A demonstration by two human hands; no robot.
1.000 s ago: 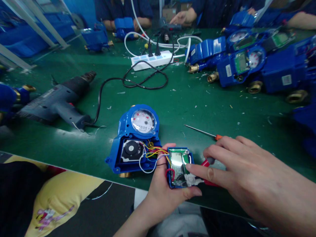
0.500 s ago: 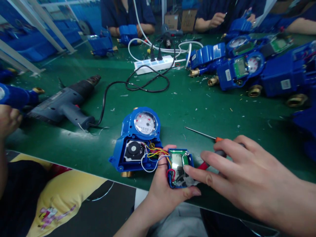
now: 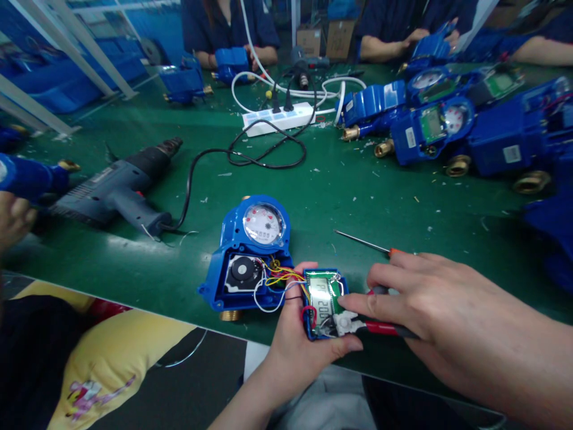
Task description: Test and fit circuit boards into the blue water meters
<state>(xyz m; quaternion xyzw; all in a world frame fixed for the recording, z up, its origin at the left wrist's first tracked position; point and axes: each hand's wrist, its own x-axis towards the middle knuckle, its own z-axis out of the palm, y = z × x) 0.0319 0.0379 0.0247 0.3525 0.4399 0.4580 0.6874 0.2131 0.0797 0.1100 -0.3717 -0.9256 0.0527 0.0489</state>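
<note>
My left hand (image 3: 298,340) is wrapped round a small blue housing with a circuit board and LCD display (image 3: 321,298), its thumb along the near edge. Digits show on the display. Coloured wires (image 3: 282,278) run from the board to an opened blue water meter (image 3: 255,239) lying left of it. In my right hand (image 3: 430,298) is a pair of red-handled cutting pliers (image 3: 380,328), jaws over the board's lower edge. The right index finger reaches to the board's right side. Whether the jaws touch anything I cannot make out. A screwdriver (image 3: 364,240) lies just beyond the right hand.
A heat gun (image 3: 120,185) lies at left, its black cable running to a white power strip (image 3: 280,119). Several blue water meters (image 3: 434,128) crowd the right side. Co-workers sit across the green table (image 3: 349,179), and another person's hand (image 3: 15,218) is at far left.
The pliers have swung into clearer view, and my right hand has shifted slightly. Digits now appear on the formerly blank display. Across the table, a co-worker's hand has moved to a meter.
</note>
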